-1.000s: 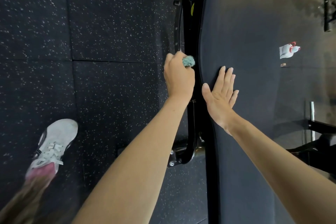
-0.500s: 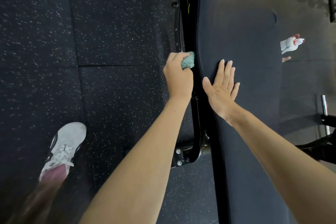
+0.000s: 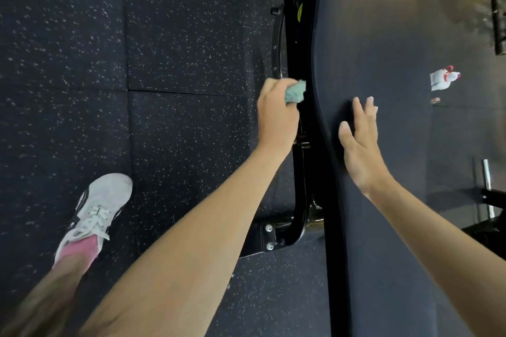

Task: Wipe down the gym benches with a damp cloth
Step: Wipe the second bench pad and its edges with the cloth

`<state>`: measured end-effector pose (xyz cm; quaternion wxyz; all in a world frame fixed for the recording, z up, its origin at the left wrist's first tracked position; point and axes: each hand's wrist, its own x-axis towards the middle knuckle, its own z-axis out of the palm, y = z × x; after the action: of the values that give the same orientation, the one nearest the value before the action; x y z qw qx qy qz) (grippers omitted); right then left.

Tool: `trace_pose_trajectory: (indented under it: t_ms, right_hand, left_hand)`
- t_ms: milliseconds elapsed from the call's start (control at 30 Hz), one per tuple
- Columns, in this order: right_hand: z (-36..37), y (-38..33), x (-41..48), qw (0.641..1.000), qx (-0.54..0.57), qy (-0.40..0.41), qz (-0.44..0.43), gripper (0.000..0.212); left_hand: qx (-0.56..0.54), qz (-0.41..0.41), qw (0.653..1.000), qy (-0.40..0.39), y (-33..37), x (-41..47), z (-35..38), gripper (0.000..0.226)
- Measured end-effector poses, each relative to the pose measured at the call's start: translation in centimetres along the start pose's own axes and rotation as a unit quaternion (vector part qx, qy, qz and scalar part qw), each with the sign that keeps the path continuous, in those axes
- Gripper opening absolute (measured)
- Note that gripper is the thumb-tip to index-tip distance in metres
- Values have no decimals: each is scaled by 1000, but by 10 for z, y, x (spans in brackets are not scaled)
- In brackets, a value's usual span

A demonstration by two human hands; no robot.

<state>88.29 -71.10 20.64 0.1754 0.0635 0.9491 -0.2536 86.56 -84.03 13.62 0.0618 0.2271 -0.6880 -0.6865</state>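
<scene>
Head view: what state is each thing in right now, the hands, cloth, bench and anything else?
Bench pad: dark, light glare at its far end.
Cloth: bunched, beside the bench pad's left edge; contact unclear.
Left hand: fingers curled, grips the cloth.
Right hand: fingers straight, resting on the bench pad.
Shoe: on the speckled floor, left of the bench pad.

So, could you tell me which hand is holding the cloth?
The left hand grips the bunched green cloth beside the edge of the bench pad; the right hand lies flat on that pad, fingers straight, holding nothing.
</scene>
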Motion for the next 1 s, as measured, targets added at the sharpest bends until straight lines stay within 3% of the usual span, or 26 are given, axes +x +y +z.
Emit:
trace_pose_trajectory:
  t_ms: [200, 333, 567, 733, 900, 1000]
  right_hand:
    - [6, 32, -28, 999, -14, 41, 2, 54]
    - [18, 42, -38, 999, -12, 45, -18, 55]
    - [26, 41, -33, 992, -117, 50, -8, 66]
    - [25, 42, -32, 989, -142, 35, -10, 69]
    - [25, 45, -31, 989, -142, 29, -14, 69]
    - [25, 44, -31, 989, -145, 31, -13, 70]
  left_hand:
    - [-14, -16, 999, 46, 2, -26, 26, 40]
    - [-15, -3, 1000, 27, -12, -50, 29, 39]
    - [17, 2, 991, -132, -36, -93, 15, 35]
    - [2, -48, 999, 11, -23, -42, 12, 37]
    - [4, -42, 998, 43, -17, -55, 31, 42]
    - [17, 4, 1000, 4, -22, -75, 29, 41]
